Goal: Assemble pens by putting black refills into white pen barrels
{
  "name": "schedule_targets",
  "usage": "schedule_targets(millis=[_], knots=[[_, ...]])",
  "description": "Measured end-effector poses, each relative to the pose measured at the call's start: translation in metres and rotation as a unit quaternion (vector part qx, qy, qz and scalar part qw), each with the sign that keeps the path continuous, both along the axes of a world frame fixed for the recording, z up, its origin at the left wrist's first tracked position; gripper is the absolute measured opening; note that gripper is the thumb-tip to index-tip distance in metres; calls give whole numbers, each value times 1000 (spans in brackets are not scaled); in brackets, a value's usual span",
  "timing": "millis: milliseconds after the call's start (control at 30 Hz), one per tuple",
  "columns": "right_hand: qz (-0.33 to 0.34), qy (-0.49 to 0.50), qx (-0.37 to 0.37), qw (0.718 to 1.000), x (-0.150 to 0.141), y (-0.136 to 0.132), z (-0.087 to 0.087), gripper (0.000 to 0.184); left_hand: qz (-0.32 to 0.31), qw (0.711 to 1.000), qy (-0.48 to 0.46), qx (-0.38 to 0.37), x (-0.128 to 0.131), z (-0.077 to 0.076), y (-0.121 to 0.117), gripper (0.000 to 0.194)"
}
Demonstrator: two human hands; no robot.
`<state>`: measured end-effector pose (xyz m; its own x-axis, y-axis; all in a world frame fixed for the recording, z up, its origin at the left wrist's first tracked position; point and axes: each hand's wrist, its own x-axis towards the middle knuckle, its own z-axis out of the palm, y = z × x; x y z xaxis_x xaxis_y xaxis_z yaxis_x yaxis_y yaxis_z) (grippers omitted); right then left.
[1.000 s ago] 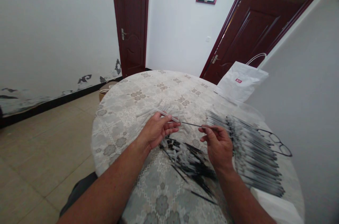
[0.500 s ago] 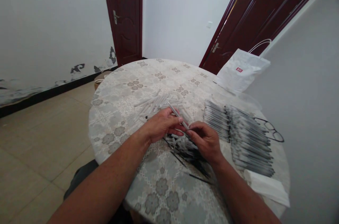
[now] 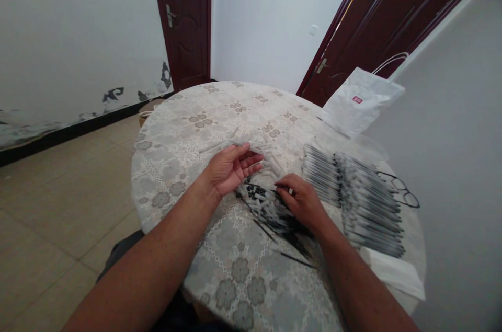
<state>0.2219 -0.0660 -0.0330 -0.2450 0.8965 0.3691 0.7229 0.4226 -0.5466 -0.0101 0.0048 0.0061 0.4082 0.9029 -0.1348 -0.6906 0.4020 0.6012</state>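
My left hand (image 3: 231, 167) hovers palm-up over a loose pile of white pen barrels (image 3: 251, 142), its fingers stretched out and nothing in them. My right hand (image 3: 300, 201) rests on a heap of thin black pen refills (image 3: 274, 214). Its fingers are curled, and thumb and forefinger pinch at a refill at the top of the heap. Both lie on a round table with a grey flowered lace cloth (image 3: 235, 274).
Rows of assembled pens (image 3: 355, 193) lie right of my right hand, with a pair of glasses (image 3: 402, 192) beyond them. A white paper bag (image 3: 361, 102) leans at the far right. A folded white sheet (image 3: 396, 274) sits at the near right edge. Dark doors stand behind.
Half a second ago both hands held one pen barrel between them. Now they have parted: the left has gone to the barrel pile, the right down onto the refills.
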Motion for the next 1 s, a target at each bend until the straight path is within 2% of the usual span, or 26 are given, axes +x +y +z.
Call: schedule_targets(millis=[167,333,667,833,1000], knots=[[22,-74,-2,997,-10,4,-5,23,40,999,3,-1,0,2,0,10],[42,-168,-33,984,-25,10,-5,28,49,999,4,12,0,-1,1,14],[-5,-286,-59,956,-33,13,1,27,41,998,-7,45,-1,-5,4,19],[-11,-300,-63,952,-31,15,6,23,44,996,-36,74,1,-15,9,26],[25,-294,-68,953,-31,20,9,24,26,993,-51,101,2,-26,13,27]])
